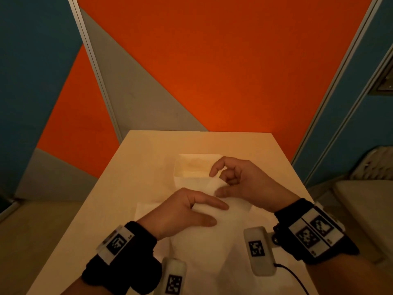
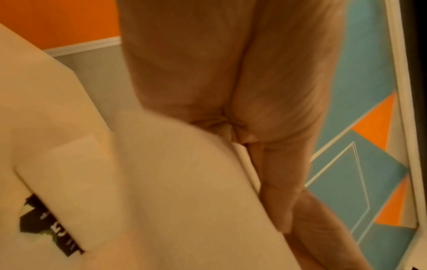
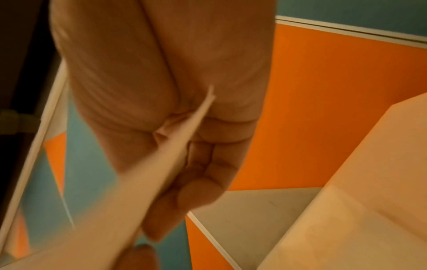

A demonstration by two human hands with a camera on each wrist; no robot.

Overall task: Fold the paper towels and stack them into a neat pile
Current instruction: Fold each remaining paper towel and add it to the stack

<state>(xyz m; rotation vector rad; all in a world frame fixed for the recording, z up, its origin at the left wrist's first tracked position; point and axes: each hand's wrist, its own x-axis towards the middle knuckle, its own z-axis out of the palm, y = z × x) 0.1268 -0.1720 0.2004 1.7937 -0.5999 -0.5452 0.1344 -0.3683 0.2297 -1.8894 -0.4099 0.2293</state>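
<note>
Wrist cameras nearest, strapped on both arms. Left hand (image 1: 182,211) pinches raised towel (image 1: 212,226) between thumb and fingers; right hand (image 1: 236,177) grips its far edge, thumb under. Folded towel (image 1: 191,165) lies beyond both hands on table (image 1: 144,167).

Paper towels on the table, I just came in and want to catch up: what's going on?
A person is folding a paper towel on the table. The left hand and right hand both pinch its lifted edge, fingers on top and thumbs beneath, carrying it away from the body. More unfolded sheets lie flat under it. A folded towel already sits farther back, just past the right hand.
</note>
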